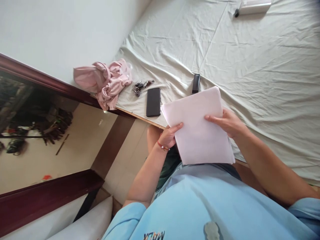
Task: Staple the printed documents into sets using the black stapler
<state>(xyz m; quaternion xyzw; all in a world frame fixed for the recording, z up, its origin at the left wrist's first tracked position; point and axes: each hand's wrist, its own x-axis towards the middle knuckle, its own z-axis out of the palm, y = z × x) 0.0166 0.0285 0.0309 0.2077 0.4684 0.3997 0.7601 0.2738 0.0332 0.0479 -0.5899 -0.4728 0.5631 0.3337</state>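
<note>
1. At ten o'clock from the sheets, the pink cloth (105, 82) is lying bunched at the corner of the bed sheet (262, 66), with the keys (141, 87) and the dark phone (153, 102) just to its right; these are well clear of the hands

2. The left hand (169, 136) is pinching the stack of white paper (197, 126) at its nine o'clock edge, thumb on top and fingers closed underneath; it would do well keeping that pinch light, so the sheets are not creasing

3. The paper is being held in the air over the bed's near edge, just above the person's lap, tilted with its far corner toward twelve o'clock, near a small black device (196, 83)

4. The right hand (226, 121) is clamping the three o'clock edge, fingers laid flat across the top sheet; both hands pressing evenly is probably keeping the edges squared

5. At one o'clock, a white box (253, 6) is lying far off
</note>
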